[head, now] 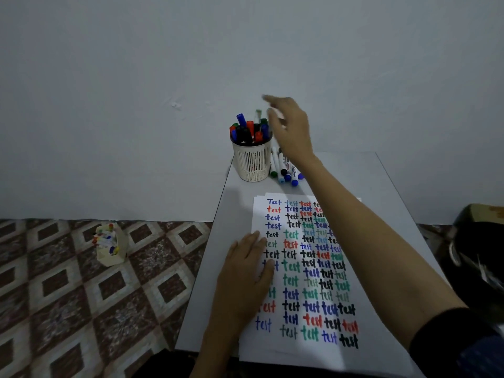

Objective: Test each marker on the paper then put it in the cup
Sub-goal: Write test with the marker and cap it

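My right grip (289, 126) hangs in the air above and just right of the white mesh plastic cup (252, 165). Its fingers (268, 99) are stretched out loosely and smeared by blur. A pale, blurred marker (258, 114) stands upright over the cup's mouth just beside those fingers, and I cannot tell whether they touch it. My left grip (245, 279) lies flat with its fingers straight and together, pressing on the left edge of the white paper sheet (300, 347).

The cup sits at the far left corner of the pale grey counter (387, 192), crowded with upright capped markers (249, 130) in blue, red, black and green. Just right of it, along the far edge, a small bunch of white-barrelled loose markers (283, 170) lies on the counter, partly hidden by my right forearm. The paper runs from the middle of the counter to its near edge and is covered in rows of the word "test" in blue, red, black and green.

Left of the counter, a cream box of coloured bits (110, 245) rests on the brown diamond-patterned tile floor (54, 296).
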